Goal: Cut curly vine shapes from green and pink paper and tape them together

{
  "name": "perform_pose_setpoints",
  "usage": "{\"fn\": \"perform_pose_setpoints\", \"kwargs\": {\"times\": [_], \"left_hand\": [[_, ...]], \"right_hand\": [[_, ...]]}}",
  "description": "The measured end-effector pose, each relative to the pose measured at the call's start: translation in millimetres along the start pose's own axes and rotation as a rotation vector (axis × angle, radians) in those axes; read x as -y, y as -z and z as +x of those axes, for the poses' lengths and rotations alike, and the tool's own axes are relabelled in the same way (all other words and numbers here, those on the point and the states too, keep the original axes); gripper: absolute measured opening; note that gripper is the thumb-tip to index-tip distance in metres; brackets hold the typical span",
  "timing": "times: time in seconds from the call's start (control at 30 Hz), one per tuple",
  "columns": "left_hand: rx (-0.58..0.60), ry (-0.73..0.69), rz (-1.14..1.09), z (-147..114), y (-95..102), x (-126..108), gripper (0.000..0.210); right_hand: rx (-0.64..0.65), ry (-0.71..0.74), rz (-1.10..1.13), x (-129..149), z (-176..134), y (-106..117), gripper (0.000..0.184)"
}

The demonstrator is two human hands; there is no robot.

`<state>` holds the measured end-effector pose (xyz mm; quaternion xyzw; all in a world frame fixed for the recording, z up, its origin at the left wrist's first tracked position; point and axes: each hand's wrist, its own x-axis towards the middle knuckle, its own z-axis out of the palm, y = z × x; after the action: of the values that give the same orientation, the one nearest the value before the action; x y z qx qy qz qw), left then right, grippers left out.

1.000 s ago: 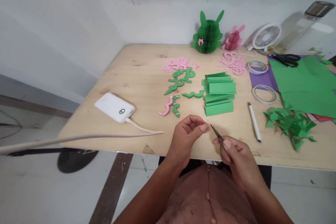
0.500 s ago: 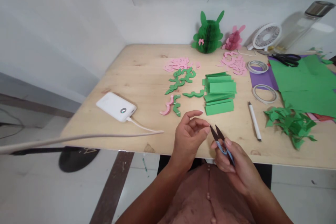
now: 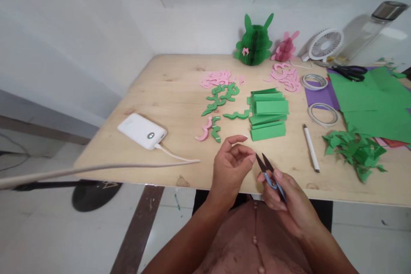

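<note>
thread snips (image 3: 271,183) gape wider than a second ago, clasped in right hand (image 3: 293,202); left hand (image 3: 231,166) pinches, contents unclear.

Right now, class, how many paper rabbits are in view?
2: the green rabbit at the back of the table, and the pink rabbit between it and the fan.
</note>
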<state>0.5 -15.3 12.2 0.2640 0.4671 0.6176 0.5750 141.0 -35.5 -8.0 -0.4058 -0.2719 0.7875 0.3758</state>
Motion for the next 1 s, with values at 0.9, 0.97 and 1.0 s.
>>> {"fn": "perform_pose_setpoints", "kwargs": {"times": [0.9, 0.97, 1.0], "left_hand": [[0.083, 0.069, -0.068, 4.9, 2.3, -1.5, 0.037], [0.096, 0.094, -0.088, 5.3, 2.4, -2.0, 0.038], [0.105, 0.108, -0.101, 5.5, 2.4, -2.2, 0.039]], "right_hand": [[0.117, -0.143, 0.305, -9.0, 2.8, 3.1, 0.042], [0.146, -0.161, 0.323, -9.1, 3.4, 3.6, 0.042], [0.160, -0.168, 0.332, -9.1, 3.5, 4.1, 0.042]]}}
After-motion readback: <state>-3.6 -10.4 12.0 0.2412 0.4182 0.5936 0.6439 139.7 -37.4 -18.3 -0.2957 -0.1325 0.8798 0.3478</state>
